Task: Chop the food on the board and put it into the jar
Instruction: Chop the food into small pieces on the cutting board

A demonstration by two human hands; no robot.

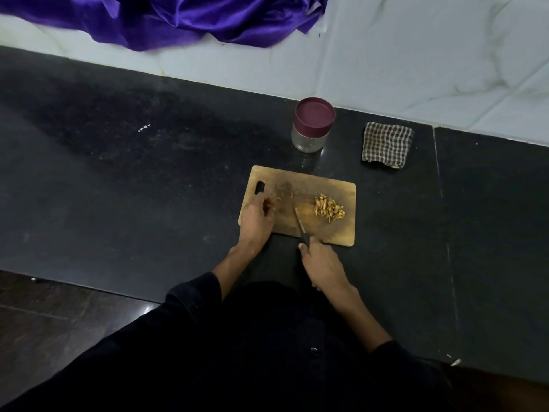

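A wooden cutting board [309, 179] lies on the black counter. On its right half sits a heap of small yellow-brown chopped pieces [329, 209]. My right hand [322, 264] grips the black handle of a knife [300, 223], whose blade points up over the board's middle, left of the heap. My left hand [257, 217] rests on the board's left end with curled fingers pinching a small piece of the food [274, 200]. A glass jar [312, 126] with a maroon lid on stands behind the board.
A folded checkered cloth [387, 144] lies right of the jar. Purple satin fabric [166, 16] drapes over the white tiled wall [416, 55] at the back left. The black counter [118, 173] stretches left and right; its front edge runs near my body.
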